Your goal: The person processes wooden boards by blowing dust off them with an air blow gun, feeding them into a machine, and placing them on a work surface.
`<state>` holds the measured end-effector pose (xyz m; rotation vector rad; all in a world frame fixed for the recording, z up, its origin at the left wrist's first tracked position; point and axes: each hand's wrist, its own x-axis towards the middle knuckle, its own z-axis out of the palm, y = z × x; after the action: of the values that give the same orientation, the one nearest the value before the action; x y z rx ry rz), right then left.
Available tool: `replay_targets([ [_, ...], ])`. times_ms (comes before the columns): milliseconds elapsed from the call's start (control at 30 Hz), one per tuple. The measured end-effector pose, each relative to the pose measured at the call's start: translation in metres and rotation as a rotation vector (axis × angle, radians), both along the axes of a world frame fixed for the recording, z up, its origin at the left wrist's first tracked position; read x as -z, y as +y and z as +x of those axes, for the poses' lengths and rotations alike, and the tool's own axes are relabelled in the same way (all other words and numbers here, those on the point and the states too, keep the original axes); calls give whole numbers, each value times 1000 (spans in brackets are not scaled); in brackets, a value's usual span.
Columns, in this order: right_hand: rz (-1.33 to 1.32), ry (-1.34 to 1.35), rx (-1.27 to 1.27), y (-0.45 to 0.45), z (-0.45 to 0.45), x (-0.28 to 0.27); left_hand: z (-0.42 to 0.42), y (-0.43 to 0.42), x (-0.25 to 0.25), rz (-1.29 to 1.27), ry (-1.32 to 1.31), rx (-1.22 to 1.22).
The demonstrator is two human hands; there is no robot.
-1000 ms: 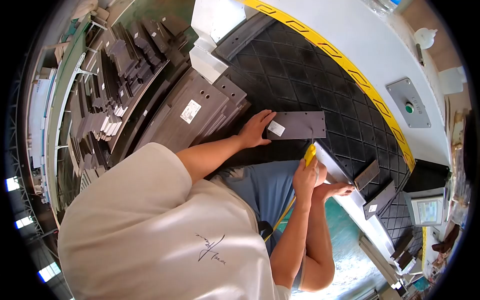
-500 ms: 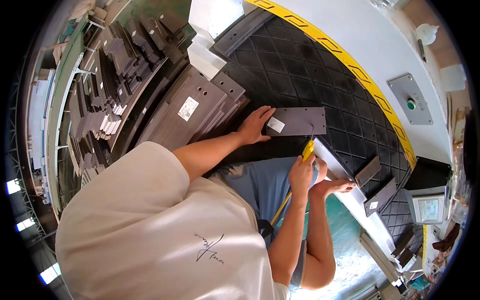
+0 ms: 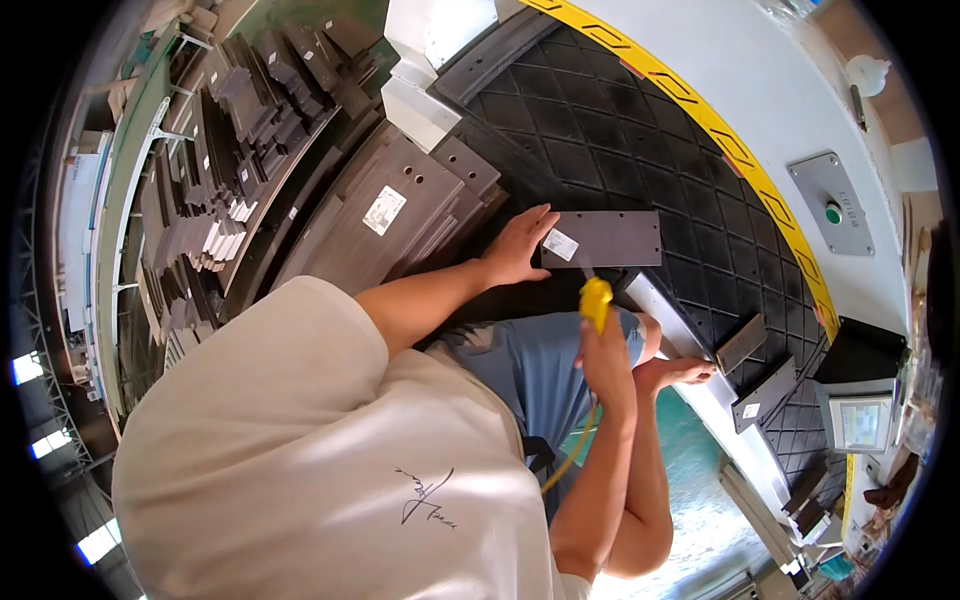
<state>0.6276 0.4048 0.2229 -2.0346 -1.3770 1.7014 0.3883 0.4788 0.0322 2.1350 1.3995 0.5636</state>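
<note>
Nearest, our right hand [image 3: 607, 365] wraps its fingers round a yellow tool [image 3: 596, 303], just beside the near edge of the grey plate [image 3: 615, 238]. Our left hand [image 3: 517, 250] meets the plate's left short edge, fingers spread. The plate lies on the black mat [image 3: 620, 140], which gives room past its right and far edges, reaching the yellow strip [image 3: 690, 99].

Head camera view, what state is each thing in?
Labelled rectangular plate: flat, label up
Left hand: spread, at plate's left end
Yellow air gun: gripped, nozzle toward plate
Right hand: closed around air gun
Yellow hose: bent in a curve
Display screen: lit, content unreadable
Green button: pressed or not, unclear
</note>
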Motion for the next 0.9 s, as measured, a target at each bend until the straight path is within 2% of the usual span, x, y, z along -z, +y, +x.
replay_targets([
  [100, -46, 208, 60, -23, 21, -3, 4, 4, 0, 38, 36, -15],
  [200, 118, -55, 130, -32, 38, -21, 7, 10, -21, -50, 83, 19],
  [233, 173, -141, 160, -36, 42, -30, 9, 10, -30, -166, -61, -44],
  [267, 58, 13, 122, -42, 47, -37, 14, 7, -40, -281, -205, -106],
  [300, 53, 45, 126, -46, 47, -44, 20, 5, -43, -400, -351, -162],
  [333, 43, 75, 123, -51, 47, -51, 24, 3, -38, -671, -647, -231],
  [433, 62, 101, 4, -54, 48, -64, 11, 23, -26, -1500, -1259, -513],
  [467, 83, 109, -52, -53, 55, -57, 10, 27, -27, -1578, -1241, -609],
  [500, 109, 117, -106, -52, 63, -48, 10, 32, -30, -1597, -1243, -654],
  [567, 367, -164, 91, -44, 74, -22, 6, 37, -35, -1645, -1239, -756],
  [667, 286, -178, 311, -26, 71, -37, 4, 40, -32, -1699, -1240, -765],
  [800, 21, 214, 66, -30, 72, -58, 1, 40, -24, -1687, -1226, -818],
  [900, 388, -198, 326, -26, 77, -20, -2, 40, -22, -1711, -1238, -770],
])
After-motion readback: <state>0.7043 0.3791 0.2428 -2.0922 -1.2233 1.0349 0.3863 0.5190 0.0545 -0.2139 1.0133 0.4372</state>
